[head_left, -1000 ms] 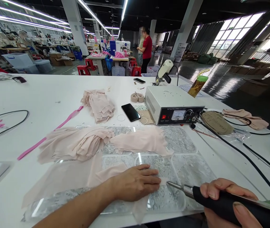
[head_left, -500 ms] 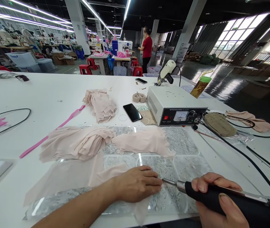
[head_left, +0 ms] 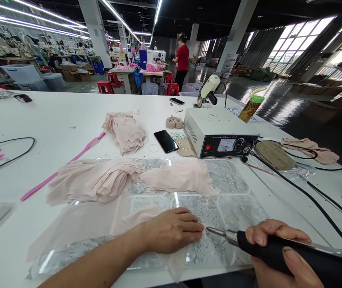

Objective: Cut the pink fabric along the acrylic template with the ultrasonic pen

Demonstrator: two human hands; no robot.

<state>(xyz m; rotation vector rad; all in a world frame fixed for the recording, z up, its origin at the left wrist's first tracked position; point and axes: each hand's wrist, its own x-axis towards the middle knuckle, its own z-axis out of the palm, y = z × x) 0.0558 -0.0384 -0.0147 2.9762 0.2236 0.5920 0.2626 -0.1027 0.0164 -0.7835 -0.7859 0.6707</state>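
Observation:
My left hand (head_left: 175, 231) lies flat, fingers stretched out, pressing a thin pale pink fabric piece (head_left: 178, 262) onto the grey marbled mat (head_left: 237, 212). Around the handle of a black handheld ultrasonic tool (head_left: 274, 249) my right hand (head_left: 291, 256) is closed. The tool's pointed metal tip is just right of the left fingertips, close to the mat; whether it touches is hard to see. More sheer fabric (head_left: 81, 222) spreads left of the left hand. Behind it lie a fanned stack of fabric pieces (head_left: 95, 180) and a smaller pile (head_left: 178, 178).
A grey power box (head_left: 222, 126) with a meter stands behind the mat, and a black cable (head_left: 306, 196) runs from it to the right. Nearby are a phone (head_left: 165, 141), another fabric stack (head_left: 124, 132), a pink strip (head_left: 63, 167) and a green-lidded bottle (head_left: 251, 108).
The tool in my right hand has drawn slightly right, its tip now a little away from the left fingertips. My left hand stays on the fabric; the view has shifted slightly.

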